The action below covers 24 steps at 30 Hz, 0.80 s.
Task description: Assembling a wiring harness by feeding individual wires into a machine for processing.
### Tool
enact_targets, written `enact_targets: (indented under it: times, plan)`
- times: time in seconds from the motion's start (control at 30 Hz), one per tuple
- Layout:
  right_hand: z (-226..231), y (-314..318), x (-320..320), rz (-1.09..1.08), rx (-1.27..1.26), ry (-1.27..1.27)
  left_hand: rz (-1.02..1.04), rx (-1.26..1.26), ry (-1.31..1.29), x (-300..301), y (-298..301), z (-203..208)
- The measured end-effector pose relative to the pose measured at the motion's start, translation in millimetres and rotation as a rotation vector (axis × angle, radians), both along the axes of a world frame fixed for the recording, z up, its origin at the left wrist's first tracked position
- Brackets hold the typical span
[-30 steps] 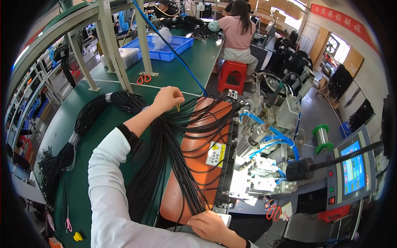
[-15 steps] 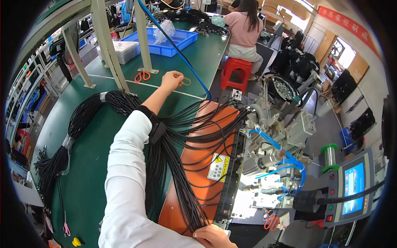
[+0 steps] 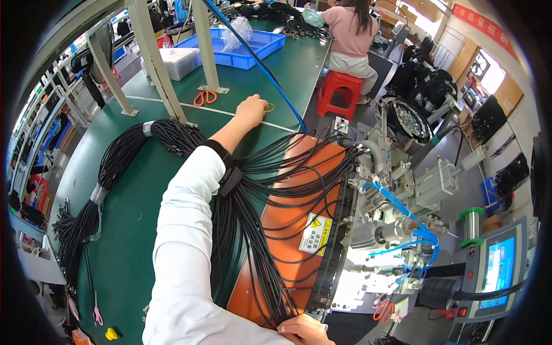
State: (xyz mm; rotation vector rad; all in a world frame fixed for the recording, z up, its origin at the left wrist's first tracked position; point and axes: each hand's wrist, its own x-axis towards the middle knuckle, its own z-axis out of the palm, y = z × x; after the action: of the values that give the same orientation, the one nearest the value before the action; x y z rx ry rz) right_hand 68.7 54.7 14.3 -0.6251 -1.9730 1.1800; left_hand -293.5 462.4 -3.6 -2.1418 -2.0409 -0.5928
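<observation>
My left hand (image 3: 252, 110), arm stretched far over the green table, is closed with a thin yellowish rubber band (image 3: 269, 107) sticking out at its fingertips. Low in the picture my right hand (image 3: 305, 329) is closed around the near end of a bundle of black cables (image 3: 261, 259). The cables fan out over an orange panel (image 3: 276, 224) towards the machine on the right. Under my left forearm, a black block (image 3: 231, 181) lies across the cables. Part of the bundle is hidden by my white sleeve.
A tied black cable bundle (image 3: 121, 155) curves along the table's left. Red-handled scissors (image 3: 205, 98) lie by a metal post (image 3: 205, 52), near a blue tray (image 3: 253, 49). The machine (image 3: 391, 230) and its screen (image 3: 498, 264) stand right. A person (image 3: 351, 40) sits beyond.
My left hand has shifted slightly right and up with the rubber band. My right hand stays on the cables. The whole view has shifted a little.
</observation>
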Motion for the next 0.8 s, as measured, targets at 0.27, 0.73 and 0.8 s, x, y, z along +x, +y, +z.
enact_targets:
  times: [0.27,0.73,0.8]
  plan:
    - [-18,10,4,-0.004,-0.044,0.128,0.215,-0.154,-0.114,24,39,-10]
    - [-21,62,11,0.013,-0.074,0.069,0.158,0.353,-0.699,27,132,-29]
    - [-22,63,14,-0.002,-0.075,0.062,0.202,0.205,-0.594,29,130,-27]
